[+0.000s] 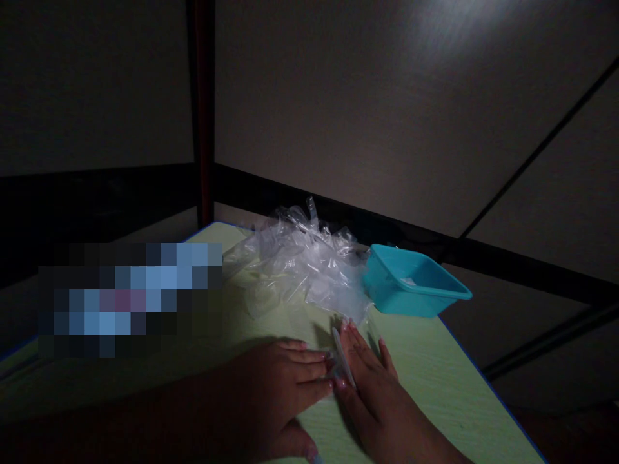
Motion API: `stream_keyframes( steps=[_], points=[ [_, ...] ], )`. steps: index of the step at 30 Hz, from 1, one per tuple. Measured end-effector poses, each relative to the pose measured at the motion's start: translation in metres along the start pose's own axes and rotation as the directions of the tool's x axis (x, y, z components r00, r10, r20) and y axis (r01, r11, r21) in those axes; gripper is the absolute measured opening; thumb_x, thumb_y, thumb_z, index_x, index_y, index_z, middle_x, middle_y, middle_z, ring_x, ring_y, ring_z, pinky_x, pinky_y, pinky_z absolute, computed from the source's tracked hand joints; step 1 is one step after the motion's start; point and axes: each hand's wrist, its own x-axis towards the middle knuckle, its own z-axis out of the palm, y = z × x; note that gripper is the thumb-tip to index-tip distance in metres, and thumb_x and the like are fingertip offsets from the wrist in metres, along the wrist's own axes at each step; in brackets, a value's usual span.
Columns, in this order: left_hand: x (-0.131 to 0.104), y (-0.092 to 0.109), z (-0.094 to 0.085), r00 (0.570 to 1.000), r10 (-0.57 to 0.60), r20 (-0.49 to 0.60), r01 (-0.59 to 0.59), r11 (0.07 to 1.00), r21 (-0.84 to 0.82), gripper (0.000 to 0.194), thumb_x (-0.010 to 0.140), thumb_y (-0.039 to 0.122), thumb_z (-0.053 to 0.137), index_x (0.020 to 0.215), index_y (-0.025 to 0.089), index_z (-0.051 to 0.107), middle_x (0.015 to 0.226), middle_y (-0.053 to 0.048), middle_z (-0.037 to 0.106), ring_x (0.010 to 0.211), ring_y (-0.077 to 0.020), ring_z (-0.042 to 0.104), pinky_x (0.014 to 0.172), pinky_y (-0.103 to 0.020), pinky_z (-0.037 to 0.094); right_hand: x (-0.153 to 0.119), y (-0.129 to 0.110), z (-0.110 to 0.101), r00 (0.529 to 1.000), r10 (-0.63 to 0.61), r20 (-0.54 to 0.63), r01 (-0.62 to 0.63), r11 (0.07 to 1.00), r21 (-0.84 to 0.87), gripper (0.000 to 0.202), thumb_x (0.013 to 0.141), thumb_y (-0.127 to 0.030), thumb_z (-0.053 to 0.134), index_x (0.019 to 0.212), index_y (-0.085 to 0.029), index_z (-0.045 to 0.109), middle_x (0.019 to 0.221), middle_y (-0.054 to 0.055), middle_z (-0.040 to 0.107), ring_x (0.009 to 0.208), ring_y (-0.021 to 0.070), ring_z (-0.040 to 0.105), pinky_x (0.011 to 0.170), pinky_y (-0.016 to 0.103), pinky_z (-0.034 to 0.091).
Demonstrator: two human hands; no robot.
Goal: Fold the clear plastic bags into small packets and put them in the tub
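Observation:
My left hand (290,386) lies low over the table with its fingers stretched out to the right. Its fingertips touch a small bit of clear plastic (333,368). A small light-blue bit (317,459) shows at the left thumb's tip. My right hand (372,386) is turned on its side, its thumb and fingers closed along a thin, pale, flat piece (342,356) seen nearly edge-on; its exact kind is unclear. Just beyond both hands lies a loose heap of clear plastic bags (300,258).
A turquoise plastic basin (411,299) stands at the table's right edge, with something small and white inside. The pale green table (464,386) has a blue edge. Dark panelled walls meet in a corner behind it. A pixelated patch covers the left side.

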Motion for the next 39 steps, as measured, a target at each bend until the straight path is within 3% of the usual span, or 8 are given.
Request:
stream_keyframes(
  steps=[5,9,17,21,24,28,34,39],
  points=[
    [0.002,0.002,-0.003,1.000,-0.005,-0.001,0.005,1.000,0.011,0.059,0.090,0.051,0.055,0.136,0.015,0.048,0.139,-0.013,0.050,0.130,-0.0287,0.044,0.111,-0.042,0.028,-0.002,-0.005,-0.004,0.997,-0.081,0.001,0.081,0.995,-0.056,0.069,0.089,-0.017,0.035,0.151,-0.018,0.007,0.155,0.007,0.011,0.143,0.0268,0.009,0.110,0.064,0.010],
    [0.003,0.003,-0.003,0.999,0.002,-0.054,-0.003,1.000,-0.023,0.052,0.088,0.048,0.058,0.130,0.019,0.053,0.130,-0.011,0.058,0.123,-0.0287,0.051,0.109,-0.043,0.030,-0.003,-0.008,-0.007,0.987,-0.161,0.032,0.163,0.982,-0.096,0.075,0.082,-0.010,0.036,0.151,-0.013,0.006,0.155,0.007,0.008,0.143,0.0236,0.005,0.112,0.060,0.012],
    [0.003,0.004,-0.008,1.000,-0.019,-0.024,0.017,0.996,-0.089,0.054,0.089,0.048,0.058,0.134,0.021,0.048,0.134,-0.010,0.055,0.126,-0.0268,0.048,0.111,-0.043,0.027,0.000,-0.009,-0.005,0.987,-0.155,0.046,0.160,0.980,-0.122,0.078,0.077,-0.006,0.036,0.150,-0.011,0.009,0.154,0.007,0.009,0.143,0.0214,0.009,0.113,0.058,0.014],
    [0.001,0.001,-0.008,0.996,0.027,-0.085,-0.029,0.999,-0.019,0.054,0.091,0.053,0.051,0.135,0.022,0.047,0.137,-0.008,0.053,0.130,-0.0284,0.042,0.110,-0.044,0.027,0.000,-0.007,-0.002,0.986,-0.164,0.031,0.167,0.977,-0.134,0.082,0.075,-0.004,0.037,0.150,-0.012,0.004,0.154,0.008,0.009,0.143,0.0223,0.008,0.112,0.060,0.011],
    [-0.001,-0.002,-0.003,0.977,0.056,-0.204,-0.035,0.994,0.104,0.056,0.092,0.059,0.043,0.129,0.018,0.053,0.133,-0.010,0.056,0.128,-0.0330,0.044,0.106,-0.049,0.031,0.000,-0.006,-0.001,0.985,-0.169,0.031,0.172,0.976,-0.133,0.083,0.075,-0.004,0.037,0.150,-0.015,0.003,0.154,0.007,0.010,0.143,0.0213,0.009,0.113,0.059,0.012],
    [-0.003,-0.004,0.006,0.938,0.105,-0.329,-0.044,0.981,0.187,0.061,0.091,0.064,0.038,0.106,0.013,0.068,0.107,-0.014,0.071,0.104,-0.0317,0.062,0.092,-0.043,0.045,0.000,-0.007,-0.001,0.988,-0.149,0.039,0.153,0.981,-0.120,0.083,0.076,-0.005,0.036,0.150,-0.014,0.001,0.155,0.006,0.008,0.143,0.0220,0.007,0.113,0.059,0.012],
    [-0.005,-0.003,0.014,0.933,0.080,-0.350,0.008,0.970,0.243,0.076,0.085,0.075,0.034,0.099,0.010,0.070,0.098,-0.017,0.072,0.091,-0.0317,0.066,0.081,-0.041,0.050,0.000,-0.010,-0.005,0.990,-0.138,0.039,0.141,0.986,-0.091,0.080,0.078,-0.006,0.035,0.150,-0.015,0.002,0.155,0.005,0.009,0.143,0.0212,0.007,0.113,0.058,0.010],
    [-0.005,-0.005,0.016,0.932,0.088,-0.352,-0.002,0.972,0.237,0.076,0.083,0.077,0.035,0.099,0.012,0.070,0.097,-0.017,0.072,0.091,-0.0326,0.066,0.083,-0.044,0.048,0.001,-0.009,-0.006,0.993,-0.116,0.006,0.117,0.993,-0.036,0.070,0.088,-0.015,0.036,0.151,-0.020,0.006,0.155,0.004,0.014,0.143,0.0211,0.010,0.114,0.056,0.010]
  ],
)
